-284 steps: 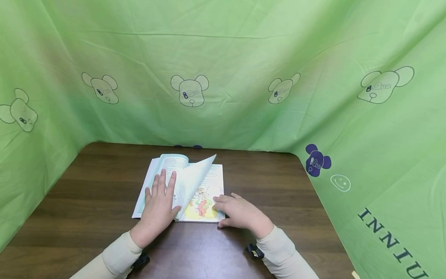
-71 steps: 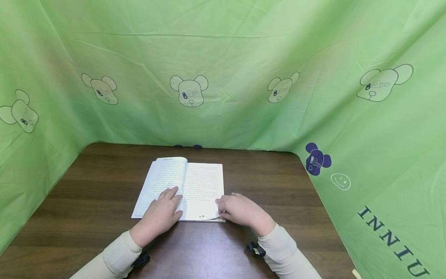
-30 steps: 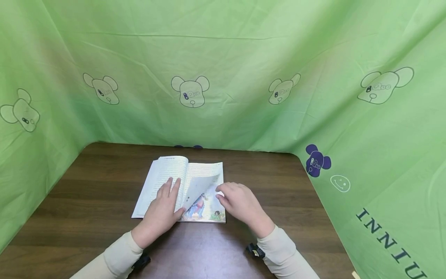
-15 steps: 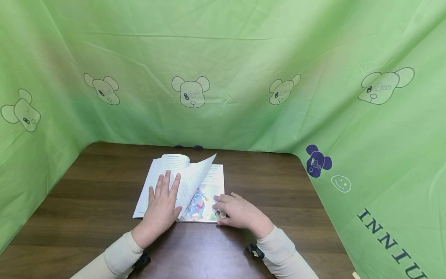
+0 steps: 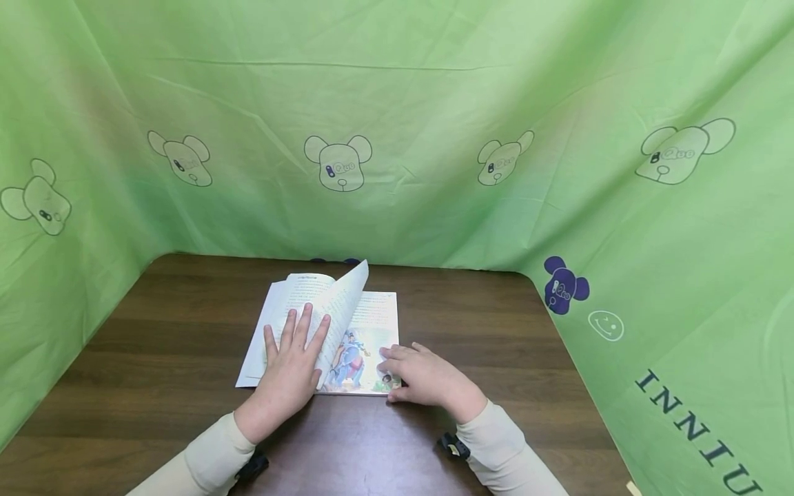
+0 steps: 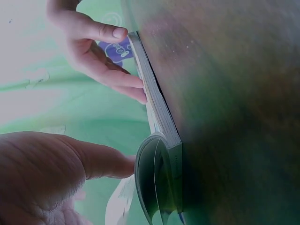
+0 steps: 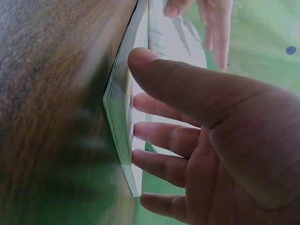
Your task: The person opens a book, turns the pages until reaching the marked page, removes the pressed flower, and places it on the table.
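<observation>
Presently, step in hand: a leaf of the open book (image 5: 372, 324) stands half-turned, arching over toward the left pages.
Book: it lies flat on the brown table (image 5: 496, 331), near its middle, spine pointing away from the person.
Left hand (image 5: 291, 365): fingers straight and spread, flat on the left pages and against the rising leaf (image 5: 344, 296).
Right hand (image 5: 422, 375): fingers gently bent, tips resting on the picture page by the lower right corner; the thumb seems to sit at the book's edge, though the wrist views are blurred.
Doing it well: the left palm should sweep the leaf down flat from the spine outward, lightly, so the paper does not crease.
Steadying: the right fingertips should keep the right pages pinned.
</observation>
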Motion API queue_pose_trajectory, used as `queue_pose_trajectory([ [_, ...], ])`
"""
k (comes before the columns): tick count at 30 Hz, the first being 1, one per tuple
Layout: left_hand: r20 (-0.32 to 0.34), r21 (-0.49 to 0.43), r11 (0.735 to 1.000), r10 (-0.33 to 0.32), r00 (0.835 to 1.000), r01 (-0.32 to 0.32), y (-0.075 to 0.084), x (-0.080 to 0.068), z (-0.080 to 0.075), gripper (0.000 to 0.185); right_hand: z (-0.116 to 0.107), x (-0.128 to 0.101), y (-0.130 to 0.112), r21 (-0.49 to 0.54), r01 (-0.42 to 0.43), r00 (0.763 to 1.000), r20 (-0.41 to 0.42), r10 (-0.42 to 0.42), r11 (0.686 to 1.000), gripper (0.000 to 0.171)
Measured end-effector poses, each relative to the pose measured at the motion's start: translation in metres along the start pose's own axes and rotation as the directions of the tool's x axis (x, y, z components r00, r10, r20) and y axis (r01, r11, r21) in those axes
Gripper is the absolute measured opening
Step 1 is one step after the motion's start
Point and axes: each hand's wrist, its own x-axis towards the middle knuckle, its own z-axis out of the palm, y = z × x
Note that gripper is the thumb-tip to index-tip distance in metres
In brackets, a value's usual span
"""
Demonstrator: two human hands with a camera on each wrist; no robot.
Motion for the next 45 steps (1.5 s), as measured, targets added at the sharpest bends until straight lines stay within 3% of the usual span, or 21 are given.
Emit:
queue_pose_trajectory([
  [13, -0.005, -0.05, 0.998, 0.035, 0.999, -0.035, -0.0013, -0.0006, 0.0034, 0.09, -0.0041, 0.0002, -0.002, 0.009, -0.004, 1.0, 0.014, 0.004, 1.0, 0.051],
  [19, 0.087, -0.082, 0.996, 0.035, 0.996, -0.028, -0.0017, -0.0005, 0.003, 0.087, -0.0031, 0.0003, -0.0014, 0.004, -0.007, 1.0, 0.012, 0.007, 1.0, 0.05],
  [27, 0.208, -0.11, 0.991, 0.097, 0.973, -0.075, -0.0009, 0.0, 0.0006, 0.071, -0.003, 0.0004, -0.0017, 0.007, -0.001, 1.0, 0.007, 0.001, 1.0, 0.05],
  [34, 0.319, -0.127, 0.991, 0.011, 0.948, 0.031, 0.0018, -0.0005, -0.003, 0.073, -0.0024, 0.0001, -0.0024, 0.015, -0.005, 1.0, 0.012, 0.005, 1.0, 0.05],
  [39, 0.337, -0.137, 0.986, -0.046, 0.941, 0.097, 0.002, 0.0001, -0.0038, 0.068, -0.003, -0.0001, -0.0028, 0.014, -0.015, 1.0, 0.022, 0.014, 1.0, 0.051],
  [45, 0.352, -0.137, 0.983, -0.071, 0.933, 0.126, 0.0009, 0.0005, -0.0032, 0.068, -0.0038, -0.0001, -0.0033, 0.017, -0.016, 1.0, 0.023, 0.016, 1.0, 0.052],
])
